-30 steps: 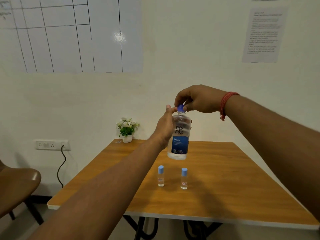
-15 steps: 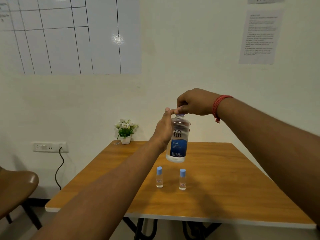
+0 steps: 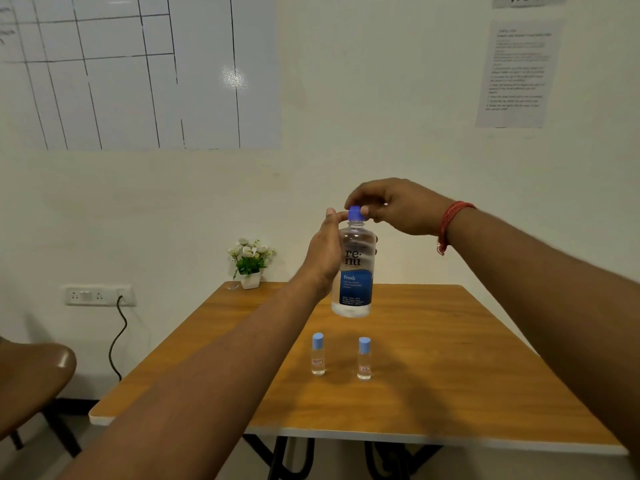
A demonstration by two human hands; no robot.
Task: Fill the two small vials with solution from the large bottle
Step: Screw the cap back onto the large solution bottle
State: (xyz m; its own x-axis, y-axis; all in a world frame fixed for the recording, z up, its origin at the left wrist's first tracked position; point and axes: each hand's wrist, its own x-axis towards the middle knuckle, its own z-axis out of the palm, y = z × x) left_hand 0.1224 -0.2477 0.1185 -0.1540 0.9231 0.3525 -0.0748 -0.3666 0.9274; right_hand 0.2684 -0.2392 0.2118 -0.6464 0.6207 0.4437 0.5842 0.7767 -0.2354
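Gripping the large bottle (image 3: 354, 271) around its body, the left hand (image 3: 325, 251) holds it upright in the air, above the table (image 3: 450, 358) and clear of its surface. Clear liquid shows through the bottle, and a blue label reading "re-nu fresh" faces the camera. Up top, the right hand (image 3: 398, 206) comes over from the right side, fingers and thumb curled round the blue cap (image 3: 354, 213) and pinching it. The cap sits on the bottle's neck; whether it is loose or tight cannot be told. The left thumb reaches up beside the cap as well. A red thread bracelet (image 3: 450, 223) circles the right wrist.

Below the bottle, down on the wooden tabletop, stand the two small vials, upright, side by side and a little apart: the left vial (image 3: 318, 355) and the right vial (image 3: 364, 358). Both wear light blue caps and carry small labels, and neither hand touches them.

Further out, a small potted plant (image 3: 250, 263) with white flowers sits at the far left corner of the table, against the wall. A wall socket (image 3: 98, 295) with a black cable plugged in is off to the left, and a brown chair (image 3: 31, 375) edges in at the left border. A whiteboard (image 3: 138, 71) with drawn grid lines hangs upper left, a printed sheet (image 3: 517, 74) upper right.
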